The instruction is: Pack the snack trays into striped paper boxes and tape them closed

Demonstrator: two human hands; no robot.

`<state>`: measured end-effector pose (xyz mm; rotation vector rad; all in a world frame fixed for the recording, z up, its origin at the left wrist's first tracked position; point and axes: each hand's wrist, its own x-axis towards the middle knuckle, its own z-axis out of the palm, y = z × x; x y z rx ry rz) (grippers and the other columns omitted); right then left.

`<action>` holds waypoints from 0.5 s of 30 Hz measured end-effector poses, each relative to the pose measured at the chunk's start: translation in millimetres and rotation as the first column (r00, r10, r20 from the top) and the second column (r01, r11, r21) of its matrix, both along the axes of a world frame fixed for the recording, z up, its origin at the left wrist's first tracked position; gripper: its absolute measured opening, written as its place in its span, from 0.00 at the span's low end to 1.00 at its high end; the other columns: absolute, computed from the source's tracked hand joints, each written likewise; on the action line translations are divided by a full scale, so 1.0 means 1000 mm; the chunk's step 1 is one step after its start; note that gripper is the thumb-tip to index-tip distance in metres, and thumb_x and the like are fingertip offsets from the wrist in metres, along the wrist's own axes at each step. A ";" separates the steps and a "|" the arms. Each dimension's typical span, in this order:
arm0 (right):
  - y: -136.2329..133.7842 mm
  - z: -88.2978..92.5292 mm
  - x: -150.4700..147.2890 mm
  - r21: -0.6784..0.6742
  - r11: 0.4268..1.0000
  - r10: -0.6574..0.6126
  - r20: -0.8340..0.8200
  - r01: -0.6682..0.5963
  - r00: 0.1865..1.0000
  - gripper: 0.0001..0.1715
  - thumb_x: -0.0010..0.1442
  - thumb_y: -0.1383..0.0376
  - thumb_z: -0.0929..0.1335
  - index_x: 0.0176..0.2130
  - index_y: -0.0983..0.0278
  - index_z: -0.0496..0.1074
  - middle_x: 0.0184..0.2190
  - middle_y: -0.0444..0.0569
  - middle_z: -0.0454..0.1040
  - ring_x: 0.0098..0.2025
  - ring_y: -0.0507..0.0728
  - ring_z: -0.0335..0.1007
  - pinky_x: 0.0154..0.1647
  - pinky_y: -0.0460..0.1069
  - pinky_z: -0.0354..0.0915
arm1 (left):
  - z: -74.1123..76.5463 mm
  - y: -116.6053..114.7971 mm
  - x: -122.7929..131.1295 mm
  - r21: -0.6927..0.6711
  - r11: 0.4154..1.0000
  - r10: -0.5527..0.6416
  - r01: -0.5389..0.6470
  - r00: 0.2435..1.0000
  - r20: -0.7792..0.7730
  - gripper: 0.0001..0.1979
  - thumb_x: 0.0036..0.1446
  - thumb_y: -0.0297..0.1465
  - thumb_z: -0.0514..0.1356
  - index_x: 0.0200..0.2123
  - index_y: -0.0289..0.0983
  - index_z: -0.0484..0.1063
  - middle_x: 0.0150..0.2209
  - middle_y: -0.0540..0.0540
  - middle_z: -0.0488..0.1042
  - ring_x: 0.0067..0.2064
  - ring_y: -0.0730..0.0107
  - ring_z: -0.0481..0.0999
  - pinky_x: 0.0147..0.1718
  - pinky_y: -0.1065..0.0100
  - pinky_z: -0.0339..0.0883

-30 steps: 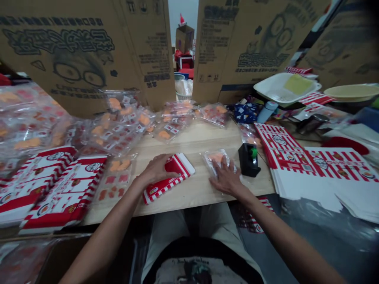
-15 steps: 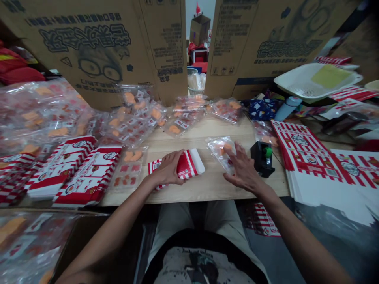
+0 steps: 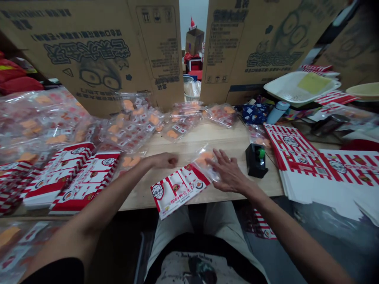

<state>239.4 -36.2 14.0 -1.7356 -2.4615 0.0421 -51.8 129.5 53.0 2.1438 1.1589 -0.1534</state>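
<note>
A red-and-white striped carton lies at the table's front edge, its near left corner sticking out over the edge. My left hand is just above and behind the carton, apart from it; its fingers are curled and blurred. At the carton's right end lies a clear plastic packet with orange pieces inside, overlapping the carton's end. My right hand rests on the packet's right side with its fingers spread; whether it grips the film cannot be made out.
A black tape dispenser stands right of my right hand. Flat cartons are piled at left, with printed sheets at right. Filled packets line the back, before tall cardboard boxes. A white basket sits back right.
My left hand has let go of the carton and moved back. The carton now shows another face and lies nearer the front edge. My right hand and the packet have shifted left, against the carton.
</note>
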 end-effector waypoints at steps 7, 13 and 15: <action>-0.018 -0.021 0.023 0.057 0.982 -0.180 0.039 0.178 0.983 0.51 0.54 0.53 0.69 0.71 0.59 0.54 0.75 0.65 0.38 0.73 0.80 0.38 0.57 0.71 0.55 | -0.030 -0.104 0.031 0.279 0.960 -0.017 0.013 1.000 0.012 0.46 0.44 0.55 0.68 0.62 0.40 0.61 0.71 0.32 0.54 0.71 0.31 0.50 0.65 0.40 0.50; -0.031 -0.011 0.041 0.142 0.983 -0.124 0.062 0.114 0.990 0.53 0.52 0.55 0.70 0.72 0.56 0.53 0.76 0.60 0.31 0.75 0.78 0.33 0.60 0.69 0.51 | -0.053 -0.146 0.033 0.257 0.966 0.038 -0.031 0.999 -0.021 0.46 0.36 0.45 0.73 0.57 0.39 0.61 0.66 0.30 0.58 0.69 0.29 0.55 0.64 0.36 0.50; -0.034 -0.007 0.046 0.164 0.980 -0.120 0.051 0.110 0.992 0.53 0.52 0.54 0.70 0.72 0.57 0.53 0.76 0.60 0.31 0.75 0.78 0.34 0.59 0.69 0.52 | -0.043 -0.131 0.024 0.215 0.975 0.036 -0.048 0.998 0.059 0.45 0.37 0.45 0.72 0.57 0.40 0.59 0.61 0.35 0.63 0.64 0.35 0.63 0.60 0.39 0.58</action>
